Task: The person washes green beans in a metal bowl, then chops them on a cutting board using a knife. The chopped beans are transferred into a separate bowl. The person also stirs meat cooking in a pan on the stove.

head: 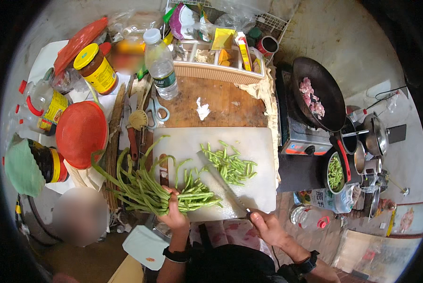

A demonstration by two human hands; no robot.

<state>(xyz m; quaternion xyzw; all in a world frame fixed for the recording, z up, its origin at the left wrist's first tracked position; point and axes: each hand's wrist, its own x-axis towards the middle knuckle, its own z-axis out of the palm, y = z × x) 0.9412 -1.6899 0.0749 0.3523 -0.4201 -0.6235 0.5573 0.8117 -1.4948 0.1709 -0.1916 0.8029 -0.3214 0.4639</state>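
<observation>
My left hand (pixel 175 212) grips a thick bunch of long green beans (pixel 144 187) at the left front of a white cutting board (pixel 257 145). The long ends trail off the board to the left, and the other ends point right. My right hand (pixel 268 226) holds a knife (pixel 225 185) by its dark handle at the board's front edge. Its blade slants up and left across the board, between the bunch and a loose heap of short cut bean pieces (pixel 229 162). The blade's tip lies beside that heap.
On the right, a black wok (pixel 324 88) holding raw meat pieces (pixel 311 99) rests on a gas stove (pixel 303 138); a bowl of cut beans (pixel 335 173) stands below. Behind the board are a plastic bottle (pixel 163 70), scissors (pixel 157 111) and a seasoning box (pixel 215 72). A red strainer (pixel 80 136) lies left.
</observation>
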